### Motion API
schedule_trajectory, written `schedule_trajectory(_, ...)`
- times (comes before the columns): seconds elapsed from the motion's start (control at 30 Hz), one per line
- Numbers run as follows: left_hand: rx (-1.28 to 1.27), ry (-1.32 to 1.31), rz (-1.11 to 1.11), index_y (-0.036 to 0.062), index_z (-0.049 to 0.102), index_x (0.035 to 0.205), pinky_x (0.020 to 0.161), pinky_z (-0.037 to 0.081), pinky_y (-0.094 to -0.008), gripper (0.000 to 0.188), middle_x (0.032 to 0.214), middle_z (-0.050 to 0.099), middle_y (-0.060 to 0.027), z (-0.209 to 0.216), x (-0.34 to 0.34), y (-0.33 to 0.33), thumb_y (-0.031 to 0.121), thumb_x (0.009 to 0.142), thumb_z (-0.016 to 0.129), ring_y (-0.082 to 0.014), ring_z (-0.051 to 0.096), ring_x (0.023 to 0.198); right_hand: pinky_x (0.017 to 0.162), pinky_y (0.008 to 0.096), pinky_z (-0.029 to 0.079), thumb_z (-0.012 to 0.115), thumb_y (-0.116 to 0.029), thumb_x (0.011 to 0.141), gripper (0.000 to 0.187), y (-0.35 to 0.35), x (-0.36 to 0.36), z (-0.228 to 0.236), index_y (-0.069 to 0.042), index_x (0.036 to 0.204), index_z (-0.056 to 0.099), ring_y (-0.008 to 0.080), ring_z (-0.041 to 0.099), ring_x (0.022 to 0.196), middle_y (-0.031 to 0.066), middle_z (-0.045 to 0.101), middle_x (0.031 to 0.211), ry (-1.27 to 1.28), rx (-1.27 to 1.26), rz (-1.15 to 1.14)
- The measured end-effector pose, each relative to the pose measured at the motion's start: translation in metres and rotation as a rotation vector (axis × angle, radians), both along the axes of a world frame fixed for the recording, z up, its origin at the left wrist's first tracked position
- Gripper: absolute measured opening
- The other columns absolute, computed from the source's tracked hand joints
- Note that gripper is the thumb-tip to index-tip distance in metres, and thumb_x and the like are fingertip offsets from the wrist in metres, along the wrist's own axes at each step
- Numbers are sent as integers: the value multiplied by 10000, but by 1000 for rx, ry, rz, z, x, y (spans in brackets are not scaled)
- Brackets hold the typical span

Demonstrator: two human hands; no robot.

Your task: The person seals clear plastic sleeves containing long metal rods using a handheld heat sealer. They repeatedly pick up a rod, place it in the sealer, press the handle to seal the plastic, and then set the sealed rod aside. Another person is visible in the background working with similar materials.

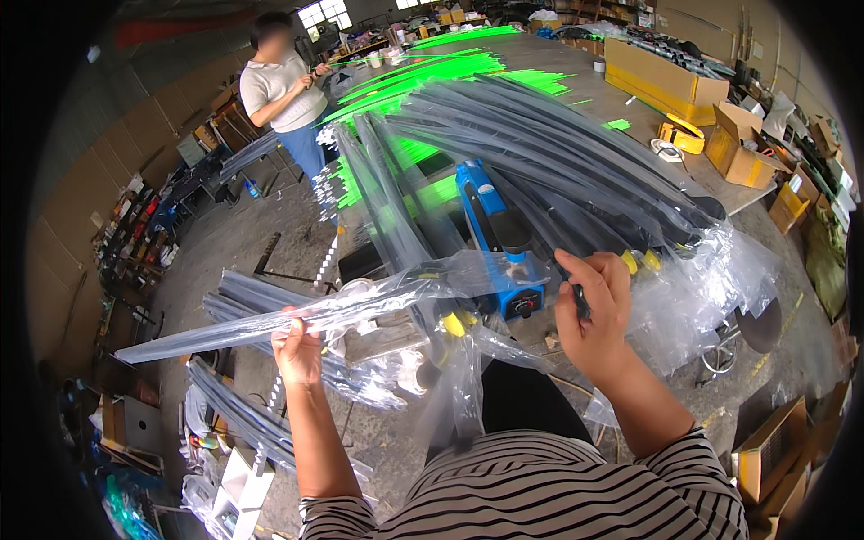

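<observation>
My left hand (297, 351) is pinched round a long, narrow clear plastic sleeve (216, 333), which stretches from the left across to a blue heat sealer (517, 292). The sleeve's right end lies at the sealer's near end, above its dial. To the right of the sealer, my right hand (596, 310) is closed with the thumb and fingers around a small, slim black piece. Most of that piece is hidden by the fingers, so its kind does not show. A yellow piece (455, 324) shows among loose plastic below the sealer.
Bundles of long dark rods in clear sleeves (540, 135) lie beyond the sealer. Bright green strips (423, 76) are spread behind them. Crumpled clear plastic (702, 288) sits right. More wrapped bundles (243, 405) lie lower left. A person (283, 85) stands far left; cardboard boxes (742, 148) stand right.
</observation>
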State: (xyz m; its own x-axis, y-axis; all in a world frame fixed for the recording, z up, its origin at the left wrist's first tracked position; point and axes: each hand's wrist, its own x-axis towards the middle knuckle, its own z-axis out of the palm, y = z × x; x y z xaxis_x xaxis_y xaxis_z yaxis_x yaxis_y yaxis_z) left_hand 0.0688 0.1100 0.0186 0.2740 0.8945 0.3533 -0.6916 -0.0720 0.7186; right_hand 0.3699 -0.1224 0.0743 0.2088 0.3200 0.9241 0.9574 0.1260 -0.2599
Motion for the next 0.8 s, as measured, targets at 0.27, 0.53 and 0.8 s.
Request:
schedule_trajectory(0.27,9,41,-48,-21,513,909,718,487,-350,200,761,587,-102,32,-25,-47,27,737,603,-212,587,693,786,369,410,668,-282,663,523,-14,-63,37,-37,1097,509,272,491,921,117,491,1044,-209,-479,423)
schedule_trajectory(0.53,35,473,-82,-61,527,991,613,524,-325,298,787,597,-137,74,16,-63,130,771,591,-215,609,676,618,279,458,646,-202,697,544,-23,-91,15,9,1146,421,228,564,760,142,560,888,44,-1099,466)
schedule_trajectory(0.8,180,597,-222,-36,426,1149,685,504,-310,441,916,576,-160,67,55,-81,267,840,510,-237,604,775,523,182,403,597,-6,719,373,-2,-79,-21,15,1058,441,40,506,625,20,560,782,1028,-706,923)
